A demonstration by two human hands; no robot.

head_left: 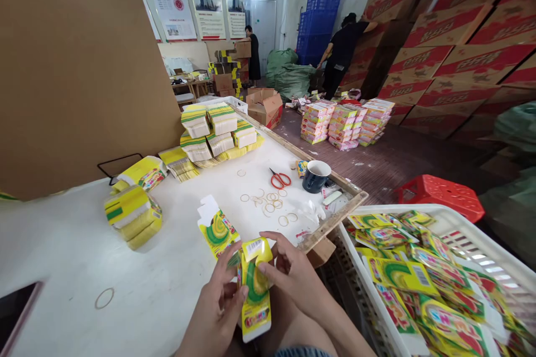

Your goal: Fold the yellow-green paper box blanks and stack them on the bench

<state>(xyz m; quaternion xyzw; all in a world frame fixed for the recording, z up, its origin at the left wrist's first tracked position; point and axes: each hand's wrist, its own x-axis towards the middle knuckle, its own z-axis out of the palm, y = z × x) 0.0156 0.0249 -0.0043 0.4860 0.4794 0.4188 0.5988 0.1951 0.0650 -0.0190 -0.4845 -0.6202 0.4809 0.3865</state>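
A yellow and green printed candy box (254, 290) is held between my two hands above my lap, at the table's near edge. My left hand (220, 301) grips its left side, thumb on the front panel. My right hand (293, 270) pinches the upper right, with the thumb near the top flap that bears a barcode. Just beyond my left fingers a flat unfolded carton (218, 228) lies on the white table (176, 284), its white flaps pointing away.
Bundled cartons (134, 215) and stacked carton blanks (220, 134) stand on the table. Scissors (280, 179), a mug (316, 176) and rubber bands (272, 201) lie farther back. At right, a white basket (473, 228) holds many boxes beside a red stool (439, 196). Two people work behind.
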